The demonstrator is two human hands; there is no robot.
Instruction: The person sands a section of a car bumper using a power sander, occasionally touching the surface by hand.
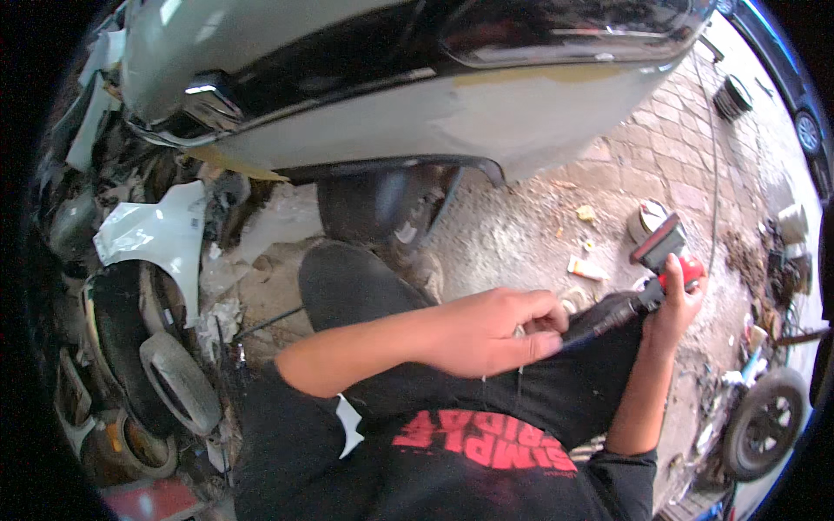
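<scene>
My right hand is closed around the red body of a handheld air sander, its dark flat pad tilted up toward the car. A dark hose runs from the sander to the left across my thigh. Close to the hose's near end is my left hand, its fingers curled in and the thumb pressed toward them. A small pale bit shows between those fingers, too little to name. In front of me stands a car body with grey primer and yellowish filler patches, above a dark wheel.
White and dark car panels and loose tyres are piled on the left. A bucket and a small white tube sit on the dusty ground near the sander. A wheel lies at the right, and a cable crosses the paving.
</scene>
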